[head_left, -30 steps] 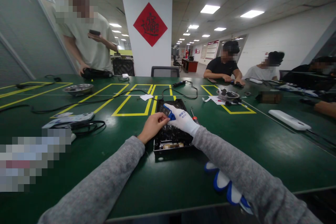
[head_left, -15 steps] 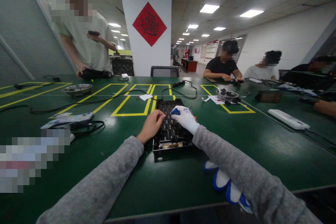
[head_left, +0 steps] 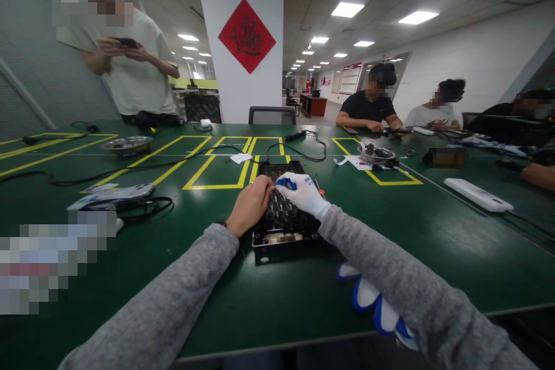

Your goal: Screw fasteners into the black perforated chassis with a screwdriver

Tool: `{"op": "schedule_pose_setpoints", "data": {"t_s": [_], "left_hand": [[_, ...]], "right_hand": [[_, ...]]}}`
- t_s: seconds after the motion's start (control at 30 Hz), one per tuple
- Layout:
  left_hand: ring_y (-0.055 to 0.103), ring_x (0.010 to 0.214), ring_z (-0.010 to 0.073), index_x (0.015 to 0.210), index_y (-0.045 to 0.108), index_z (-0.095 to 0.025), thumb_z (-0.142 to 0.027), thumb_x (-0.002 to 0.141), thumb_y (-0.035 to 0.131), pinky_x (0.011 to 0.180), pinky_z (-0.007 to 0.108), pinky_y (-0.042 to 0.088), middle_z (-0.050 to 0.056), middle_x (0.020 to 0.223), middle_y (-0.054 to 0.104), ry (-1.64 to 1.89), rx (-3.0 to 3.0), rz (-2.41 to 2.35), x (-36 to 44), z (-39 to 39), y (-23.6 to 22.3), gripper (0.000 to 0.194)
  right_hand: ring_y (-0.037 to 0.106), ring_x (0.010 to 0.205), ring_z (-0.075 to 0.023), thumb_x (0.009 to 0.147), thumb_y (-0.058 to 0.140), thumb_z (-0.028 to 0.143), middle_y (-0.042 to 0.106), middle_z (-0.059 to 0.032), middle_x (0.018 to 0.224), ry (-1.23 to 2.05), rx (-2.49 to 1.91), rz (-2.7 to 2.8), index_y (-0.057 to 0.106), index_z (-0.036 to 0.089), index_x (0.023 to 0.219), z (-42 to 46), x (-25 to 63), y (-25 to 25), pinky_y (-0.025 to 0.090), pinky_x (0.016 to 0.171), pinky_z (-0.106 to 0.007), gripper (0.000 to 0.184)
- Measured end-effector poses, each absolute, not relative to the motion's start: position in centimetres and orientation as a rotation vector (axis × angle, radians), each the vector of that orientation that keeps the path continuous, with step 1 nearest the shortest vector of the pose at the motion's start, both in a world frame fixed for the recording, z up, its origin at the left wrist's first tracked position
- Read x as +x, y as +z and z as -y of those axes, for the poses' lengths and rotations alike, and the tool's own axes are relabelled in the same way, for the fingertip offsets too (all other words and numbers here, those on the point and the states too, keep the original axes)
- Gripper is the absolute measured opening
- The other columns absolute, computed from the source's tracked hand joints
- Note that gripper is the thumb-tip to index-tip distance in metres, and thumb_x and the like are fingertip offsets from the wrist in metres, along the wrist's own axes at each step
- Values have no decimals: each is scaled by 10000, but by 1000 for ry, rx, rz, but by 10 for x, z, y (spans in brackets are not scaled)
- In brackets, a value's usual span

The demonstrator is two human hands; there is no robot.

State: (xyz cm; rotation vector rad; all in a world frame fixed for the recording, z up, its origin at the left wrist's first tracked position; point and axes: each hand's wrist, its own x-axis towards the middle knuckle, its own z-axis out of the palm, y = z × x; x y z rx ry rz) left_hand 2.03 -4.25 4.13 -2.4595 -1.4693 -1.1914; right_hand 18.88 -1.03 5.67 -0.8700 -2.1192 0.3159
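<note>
A black perforated panel with a circuit board at its near edge (head_left: 284, 222) lies flat on the green table (head_left: 243, 295) in front of me. My bare left hand (head_left: 250, 206) rests on the panel's left edge, fingers curled and pinched toward the right hand. My right hand (head_left: 302, 195), in a white glove with blue fingertips, lies on the panel's middle with fingers bent and meeting the left fingertips. Whether anything is pinched between them I cannot make out. A red-handled screwdriver (head_left: 319, 188) lies just right of the panel.
A spare white-and-blue glove (head_left: 373, 309) lies under my right forearm near the table edge. Black cables (head_left: 130, 206), a metal bowl (head_left: 129, 145), a white strip (head_left: 472, 194) and a parts tray (head_left: 376, 155) sit around. One person stands far left; others sit far right.
My right hand drew back from the panel's far end to its middle, and my left hand rose to meet it. The standing person lifted the hand off the table and holds a phone in both.
</note>
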Motion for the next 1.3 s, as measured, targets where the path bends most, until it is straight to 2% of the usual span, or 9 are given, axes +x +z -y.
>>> {"op": "schedule_pose_setpoints", "data": {"t_s": [0.13, 0.2, 0.33, 0.47, 0.73, 1.3], "left_hand": [[529, 793, 191, 873, 496, -196, -288, 913, 364, 721, 295, 400, 46, 859, 560, -1224, -2442, 1505, 21, 43, 41, 167], [530, 781, 185, 853, 496, -195, -314, 914, 361, 712, 288, 398, 36, 834, 562, -1328, -2386, 1572, 18, 38, 38, 189], [504, 650, 166, 742, 461, -196, -372, 900, 378, 611, 275, 368, -1, 681, 517, -1533, -2177, 1836, 6, 23, 25, 251], [482, 602, 156, 649, 431, -197, -371, 859, 446, 566, 266, 331, -18, 612, 489, -1505, -2226, 1984, -2, 12, 13, 273], [487, 609, 162, 611, 431, -197, -350, 844, 447, 575, 269, 332, -13, 616, 504, -1464, -2306, 2005, -3, 6, 7, 280], [497, 641, 156, 636, 444, -189, -337, 850, 443, 589, 263, 328, -17, 638, 508, -1434, -2310, 2031, -3, 6, 6, 260]], "right_hand": [[512, 930, -160, 806, 527, 269, 574, -51, 955, 248, -877, 2137, 621, 171, 864, 7, 189, 58, 377, 862, -288, 147], [514, 870, -150, 794, 529, 270, 572, -43, 906, 478, -936, 2159, 616, 154, 864, 6, 187, 59, 392, 824, -287, 161], [504, 637, -110, 715, 614, 314, 576, 8, 678, 1123, -954, 2312, 631, 117, 783, 16, 183, 68, 418, 641, -241, 209], [540, 642, -110, 645, 673, 285, 620, 10, 677, 1416, -825, 2511, 670, 119, 773, 35, 178, 82, 424, 626, -216, 209], [520, 554, -92, 594, 697, 289, 623, 19, 627, 1264, -999, 2616, 689, 126, 722, 41, 175, 81, 412, 521, -185, 208], [483, 510, -75, 594, 682, 178, 601, 28, 572, 1266, -1015, 2570, 690, 117, 672, 39, 173, 74, 375, 506, -177, 100]]}}
